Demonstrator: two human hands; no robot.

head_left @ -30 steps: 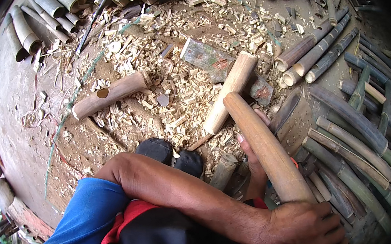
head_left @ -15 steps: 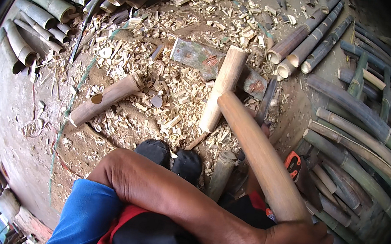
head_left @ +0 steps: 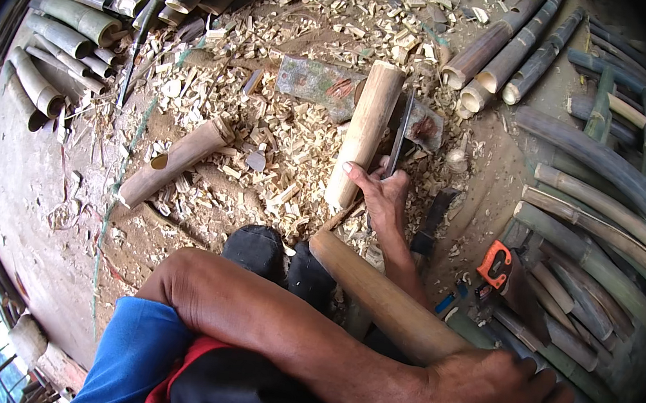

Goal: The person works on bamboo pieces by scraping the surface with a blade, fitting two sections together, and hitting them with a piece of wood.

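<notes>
Thumb of the right hand (head_left: 385, 196) lies against the lower part of a pale peeled tube (head_left: 366, 131); the other fingers are partly curled beside a thin dark blade (head_left: 401, 133) standing close by the tube's right side. The blade seems to be in that hand, but whether the fingers also grip the tube I cannot tell. The left hand (head_left: 496, 389), its arm crossing the lap, is closed firmly around a smooth tan length of bamboo (head_left: 395, 300), whose free end points over the dark shoes (head_left: 253, 251).

The peeled tube lies across a mottled log (head_left: 315, 87), so it could roll or pivot if pushed off-centre. With the thumb so near the blade, such a turn might bring skin against the edge. A loosened left hold could drop the tan length onto the shoes.

Farther out, loose chips (head_left: 288, 194) offer poor footing for anything set on them. A holed brown tube (head_left: 195, 147) lies to the left. An orange-handled saw (head_left: 522, 289) rests on the right, where a wide sweep of the left arm might catch it.
</notes>
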